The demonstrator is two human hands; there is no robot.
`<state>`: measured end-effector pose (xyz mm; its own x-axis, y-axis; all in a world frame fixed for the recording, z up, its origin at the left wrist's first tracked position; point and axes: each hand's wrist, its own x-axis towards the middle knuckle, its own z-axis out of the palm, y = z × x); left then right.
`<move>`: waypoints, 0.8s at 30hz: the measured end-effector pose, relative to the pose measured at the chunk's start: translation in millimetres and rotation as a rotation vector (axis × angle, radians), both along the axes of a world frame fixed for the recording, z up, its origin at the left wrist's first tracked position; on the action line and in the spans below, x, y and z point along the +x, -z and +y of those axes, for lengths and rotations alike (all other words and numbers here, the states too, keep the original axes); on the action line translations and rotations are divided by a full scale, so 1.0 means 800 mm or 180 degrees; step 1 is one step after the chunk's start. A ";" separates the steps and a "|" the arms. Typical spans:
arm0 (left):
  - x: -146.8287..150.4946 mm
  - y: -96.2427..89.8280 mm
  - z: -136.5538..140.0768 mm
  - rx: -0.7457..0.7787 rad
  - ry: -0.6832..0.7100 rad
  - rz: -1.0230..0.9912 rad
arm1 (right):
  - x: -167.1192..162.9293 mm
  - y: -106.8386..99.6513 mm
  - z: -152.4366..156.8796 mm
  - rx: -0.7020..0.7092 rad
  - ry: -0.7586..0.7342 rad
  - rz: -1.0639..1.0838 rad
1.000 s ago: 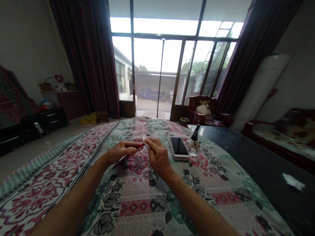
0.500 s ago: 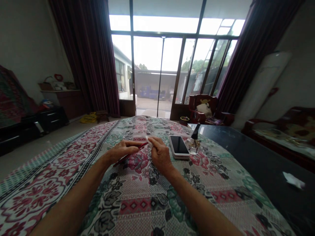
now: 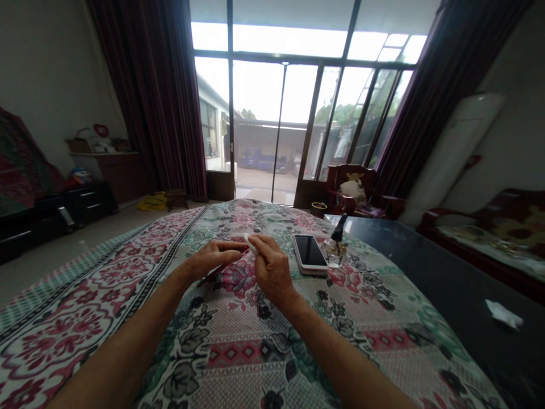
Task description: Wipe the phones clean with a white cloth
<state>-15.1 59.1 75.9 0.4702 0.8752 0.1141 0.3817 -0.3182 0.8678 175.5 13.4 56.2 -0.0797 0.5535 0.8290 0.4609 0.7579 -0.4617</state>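
My left hand (image 3: 213,260) is closed on a slim red object (image 3: 244,250), mostly hidden under the fingers; its kind cannot be made out. A dark edge of it shows below the palm. In my right hand (image 3: 275,270) a white tissue (image 3: 249,241) is pinched, pressed against the far end of the red object. Right of that hand lies a white-framed phone (image 3: 310,253) with a dark screen, flat on the flowered tablecloth (image 3: 238,324). Beside the phone stands a clear glass bottle (image 3: 335,254) with a black spray top.
A dark tabletop (image 3: 426,278) extends to the right, with a crumpled white tissue (image 3: 504,314) on it. Beyond the table are a glass door (image 3: 259,130), a wooden chair (image 3: 351,184) and a yellow item (image 3: 152,201) on the floor.
My right hand has moved slightly left with the tissue, along the red object towards my left hand. Less of the red object shows now.
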 end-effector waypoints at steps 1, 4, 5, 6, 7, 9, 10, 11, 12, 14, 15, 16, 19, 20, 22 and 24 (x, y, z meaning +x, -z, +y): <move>0.001 -0.001 -0.001 0.0000 0.0081 0.0010 | 0.004 0.004 0.004 -0.0043 0.0063 0.0012; 0.003 -0.002 -0.005 -0.0004 0.0341 -0.0007 | 0.014 0.015 0.015 -0.0191 0.0210 0.0031; 0.004 -0.002 -0.006 -0.0007 0.0370 -0.0008 | 0.015 0.018 0.016 -0.0225 0.0228 0.0043; 0.004 -0.003 -0.006 -0.0001 0.0386 -0.0005 | 0.015 0.019 0.017 -0.0243 0.0239 0.0059; 0.005 -0.003 -0.006 0.0013 0.0389 -0.0001 | 0.015 0.020 0.017 -0.0248 0.0246 0.0078; 0.006 -0.003 -0.006 0.0043 0.0378 0.0007 | 0.011 0.018 0.014 -0.0223 0.0254 0.0108; 0.006 -0.003 -0.006 0.0056 0.0362 0.0010 | 0.008 0.017 0.012 -0.0196 0.0251 0.0116; 0.006 -0.003 -0.006 0.0068 0.0339 0.0012 | 0.005 0.014 0.008 -0.0160 0.0239 0.0121; 0.006 -0.004 -0.006 0.0081 0.0310 0.0007 | 0.002 0.011 0.005 -0.0120 0.0215 0.0127; 0.006 -0.004 -0.005 0.0096 0.0249 0.0002 | -0.004 0.005 -0.002 -0.0048 0.0140 0.0137; 0.006 -0.004 -0.005 0.0104 0.0214 0.0005 | -0.006 0.002 -0.005 -0.0021 0.0096 0.0143; 0.006 -0.004 -0.005 0.0112 0.0185 0.0013 | -0.007 0.000 -0.007 -0.0004 0.0056 0.0150; 0.005 -0.005 -0.006 0.0129 0.0162 -0.0002 | -0.005 0.000 -0.005 -0.0007 0.0014 0.0155; 0.005 -0.005 -0.007 0.0128 0.0189 -0.0017 | -0.003 0.002 -0.002 -0.0034 0.0042 0.0160; 0.006 -0.007 -0.010 0.0098 0.0264 -0.0031 | 0.003 0.007 0.004 -0.0129 0.0130 0.0166; 0.007 -0.009 -0.012 0.0056 0.0321 0.0010 | 0.008 0.012 0.010 -0.0235 0.0210 0.0172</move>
<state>-9.3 49.5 82.7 0.5563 0.8212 0.1275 0.3495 -0.3704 0.8606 182.0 21.5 46.7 0.0027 0.6158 0.7879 0.4816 0.6897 -0.5407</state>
